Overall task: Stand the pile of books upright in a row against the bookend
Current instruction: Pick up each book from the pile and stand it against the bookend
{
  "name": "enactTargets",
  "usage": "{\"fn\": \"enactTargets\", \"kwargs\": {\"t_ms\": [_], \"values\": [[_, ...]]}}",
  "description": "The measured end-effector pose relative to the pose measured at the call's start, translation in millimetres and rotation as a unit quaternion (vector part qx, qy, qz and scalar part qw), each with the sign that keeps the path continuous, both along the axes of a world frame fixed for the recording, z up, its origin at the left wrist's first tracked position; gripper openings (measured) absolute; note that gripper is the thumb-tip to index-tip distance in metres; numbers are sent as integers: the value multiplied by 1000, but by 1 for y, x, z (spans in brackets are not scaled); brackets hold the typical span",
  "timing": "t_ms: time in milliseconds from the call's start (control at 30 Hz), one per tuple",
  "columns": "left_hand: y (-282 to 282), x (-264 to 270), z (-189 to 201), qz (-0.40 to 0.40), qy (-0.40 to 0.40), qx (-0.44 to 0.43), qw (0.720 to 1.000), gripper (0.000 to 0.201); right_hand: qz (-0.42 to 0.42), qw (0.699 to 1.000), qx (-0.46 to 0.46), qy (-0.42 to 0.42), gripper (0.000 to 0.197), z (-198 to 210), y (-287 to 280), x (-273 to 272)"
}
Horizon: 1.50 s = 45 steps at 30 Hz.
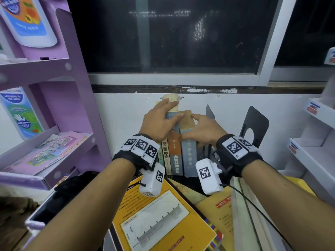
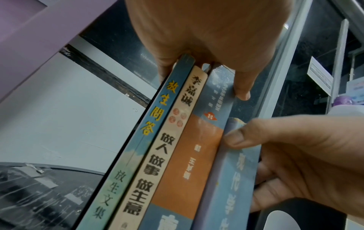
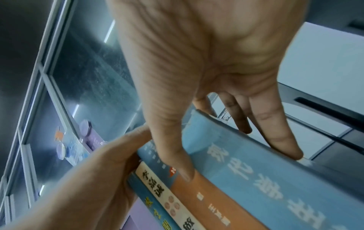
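Four books (image 1: 178, 147) stood spines toward me on the counter (image 1: 188, 180), close to the black bookend (image 1: 253, 124) but with a gap on that side. My left hand (image 1: 159, 122) lay over the left books' tops, fingers curled down the outer cover. My right hand (image 1: 203, 129) clamped the pale blue book (image 3: 265, 179), thumb on the orange spine (image 2: 197, 155), fingers down its far cover.

To do this well: squeeze evenly from both sides, slide the block right until the outer cover meets the bookend, keep the feet flat.

Head view alone showed more books (image 1: 163, 214) lying flat below. The wrist views alone showed the finger placement and spine titles.
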<state>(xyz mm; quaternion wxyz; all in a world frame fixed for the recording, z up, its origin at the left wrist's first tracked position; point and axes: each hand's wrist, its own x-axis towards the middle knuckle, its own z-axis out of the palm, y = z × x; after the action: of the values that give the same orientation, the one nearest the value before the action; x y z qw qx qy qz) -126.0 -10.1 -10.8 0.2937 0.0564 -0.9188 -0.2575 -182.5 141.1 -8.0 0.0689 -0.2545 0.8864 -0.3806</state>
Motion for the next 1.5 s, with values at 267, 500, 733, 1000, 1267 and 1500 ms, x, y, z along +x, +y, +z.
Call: {"fn": "enactTargets", "kwargs": {"t_ms": [267, 500, 733, 1000, 1267, 1500], "values": [[-1, -1, -2, -1, -2, -3, 1000, 53, 37, 998, 51, 18, 111, -9, 9, -4], [0, -1, -2, 1, -4, -4, 1000, 53, 61, 997, -13, 40, 110, -29, 9, -6], [3, -4, -2, -5, 2, -6, 1000, 53, 62, 994, -91, 14, 88, -35, 13, -15], [-1, -6, -4, -7, 6, -8, 1000, 53, 98, 989, -112, -24, 83, -38, 22, -22], [-2, -7, -5, -8, 10, -14, 1000, 53, 115, 987, -106, -34, 86, -37, 23, -25], [-1, -6, -5, -15, 5, -15, 1000, 52, 120, 988, -88, -30, 92, -35, 24, -25]]}}
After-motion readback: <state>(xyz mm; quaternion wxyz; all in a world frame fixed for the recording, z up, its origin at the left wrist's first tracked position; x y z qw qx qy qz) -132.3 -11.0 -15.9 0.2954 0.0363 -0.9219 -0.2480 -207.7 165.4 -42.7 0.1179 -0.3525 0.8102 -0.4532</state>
